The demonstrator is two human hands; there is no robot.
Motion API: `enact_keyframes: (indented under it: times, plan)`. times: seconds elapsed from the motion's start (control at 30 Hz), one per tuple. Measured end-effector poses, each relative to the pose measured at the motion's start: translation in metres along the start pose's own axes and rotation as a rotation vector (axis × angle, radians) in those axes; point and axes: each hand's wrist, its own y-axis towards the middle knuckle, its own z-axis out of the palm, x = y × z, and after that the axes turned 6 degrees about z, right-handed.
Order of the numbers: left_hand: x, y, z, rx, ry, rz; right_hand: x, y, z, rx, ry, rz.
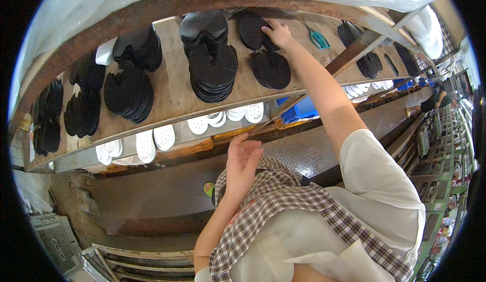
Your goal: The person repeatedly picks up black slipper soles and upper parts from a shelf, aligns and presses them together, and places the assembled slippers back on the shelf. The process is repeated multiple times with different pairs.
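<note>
My right hand reaches to the back of a wooden shelf board, its fingers closed on the edge of a black, rounded, notched piece that looks like a cut shoe part. Just in front of that piece lies a small pile of the same black pieces. To the left rises a taller stack of them. In front of my apron hangs my left hand, holding nothing, its fingers loosely bent and apart. Teal-handled scissors rest on the board to the right of my right hand.
More black stacks line the board to the left, others to the right. White clog-like shoes and a blue bin sit below. A wooden beam crosses above the stacks. A slatted rack stands at lower left.
</note>
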Motion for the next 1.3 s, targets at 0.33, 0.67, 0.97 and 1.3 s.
enact_keyframes:
  times: [0.33, 0.67, 0.97, 1.3]
  plan:
    - [0.048, -0.024, -0.011, -0.137, -0.073, -0.039, -0.026, 0.087, -0.047, -0.709, 0.281, -0.075]
    - [0.095, -0.03, -0.007, -0.465, -0.217, -0.105, -0.039, 0.149, -0.061, -0.338, -0.215, -0.12]
    - [0.126, -0.007, 0.01, -0.417, -0.222, -0.111, -0.085, 0.22, -0.098, -0.08, -0.313, -0.443]
    - [0.141, -0.009, 0.013, -0.399, -0.197, -0.174, -0.095, 0.251, -0.07, -0.257, -0.38, -0.239]
